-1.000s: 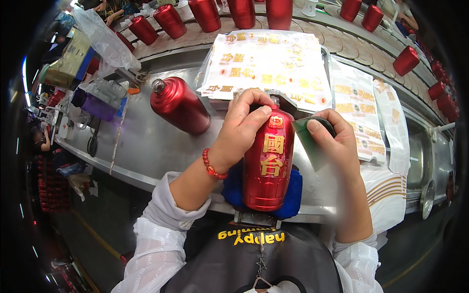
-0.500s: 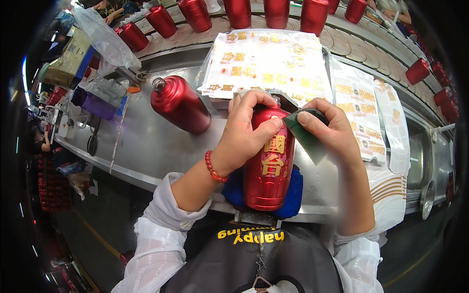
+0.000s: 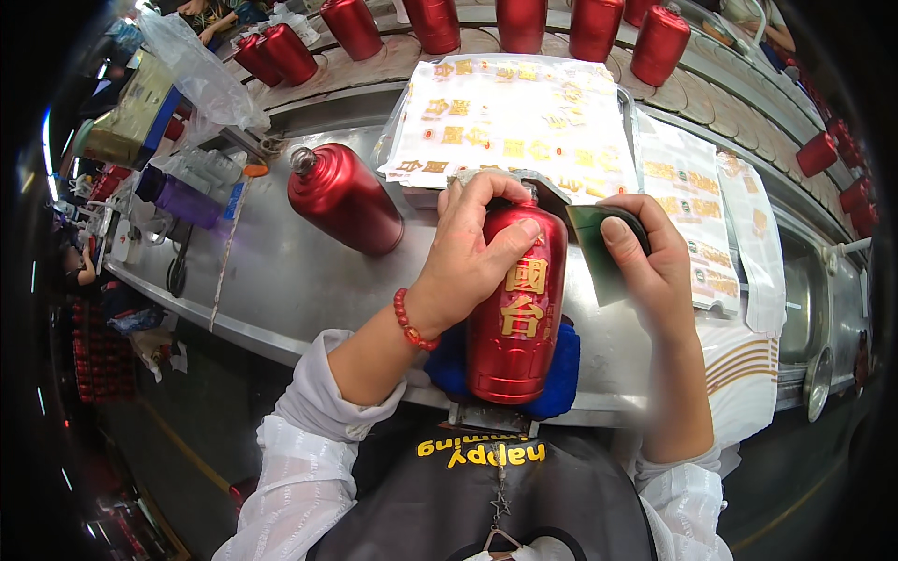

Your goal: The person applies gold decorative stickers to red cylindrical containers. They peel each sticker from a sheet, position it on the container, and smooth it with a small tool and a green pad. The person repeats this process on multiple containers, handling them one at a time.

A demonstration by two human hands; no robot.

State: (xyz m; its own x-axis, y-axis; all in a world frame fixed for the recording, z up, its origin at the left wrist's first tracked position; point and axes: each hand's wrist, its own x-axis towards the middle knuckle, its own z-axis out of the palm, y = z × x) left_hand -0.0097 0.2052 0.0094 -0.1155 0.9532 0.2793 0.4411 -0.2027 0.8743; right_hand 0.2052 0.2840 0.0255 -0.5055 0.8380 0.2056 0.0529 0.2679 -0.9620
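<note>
Bottle [image 3: 516,309] neck hidden under gripping left hand [image 3: 477,252] — right hand [image 3: 645,257] clutching half-covered green scraper [image 3: 599,252].

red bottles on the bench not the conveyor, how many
2: the held bottle on the blue pad, gripped by the left hand; the spare bottle on the bench to its left. Others may be hidden.

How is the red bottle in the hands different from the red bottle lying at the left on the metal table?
The held bottle shows gold characters; the lying bottle shows a plain red side. The held bottle rests on a blue pad under the left hand; the lying bottle is untouched, on bare metal. Both are glossy red.
</note>
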